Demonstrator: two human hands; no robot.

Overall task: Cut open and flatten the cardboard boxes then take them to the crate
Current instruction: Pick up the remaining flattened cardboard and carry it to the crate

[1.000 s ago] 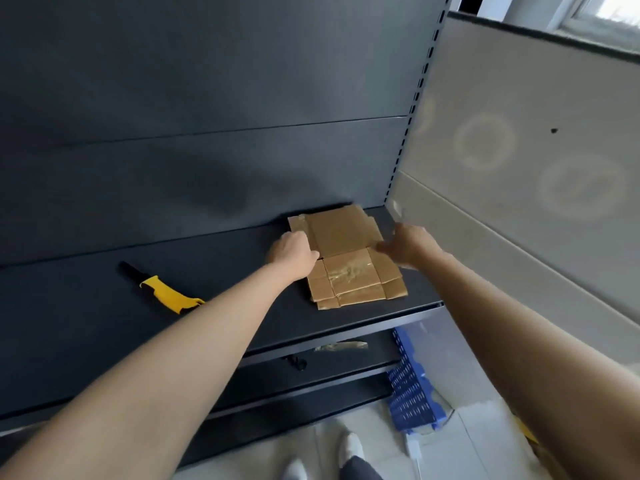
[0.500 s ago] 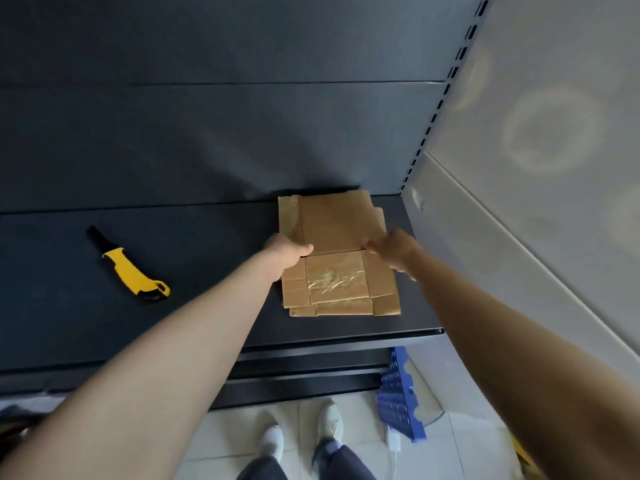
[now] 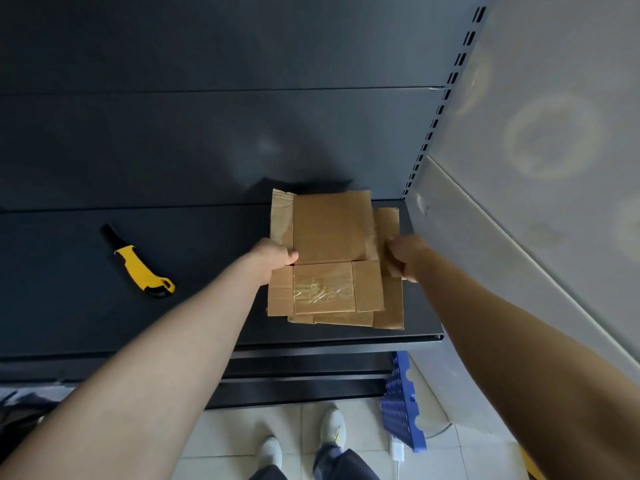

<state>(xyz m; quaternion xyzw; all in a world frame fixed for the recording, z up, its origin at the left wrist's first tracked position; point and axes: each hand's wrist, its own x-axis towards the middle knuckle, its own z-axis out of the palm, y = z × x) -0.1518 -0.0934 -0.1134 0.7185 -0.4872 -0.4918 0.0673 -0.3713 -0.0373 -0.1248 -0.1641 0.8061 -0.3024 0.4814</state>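
Both hands are sitting tighter on the cardboard (image 3: 329, 230) than a moment earlier. The left hand (image 3: 273, 258) is now pinching the stack's left edge, thumb on top. The right hand (image 3: 403, 259) is curling its fingers round the right edge. Between the two grips, the flattened pieces are lying stacked on the shelf (image 3: 207, 306), with the far end seemingly starting to lift. Gripping opposite edges is probably keeping the loose sheets together for carrying. The knife (image 3: 138, 268) is lying well left of the left hand, likely set aside because the cutting looks done. The crate (image 3: 403, 407) is standing on the floor, below the right grip.
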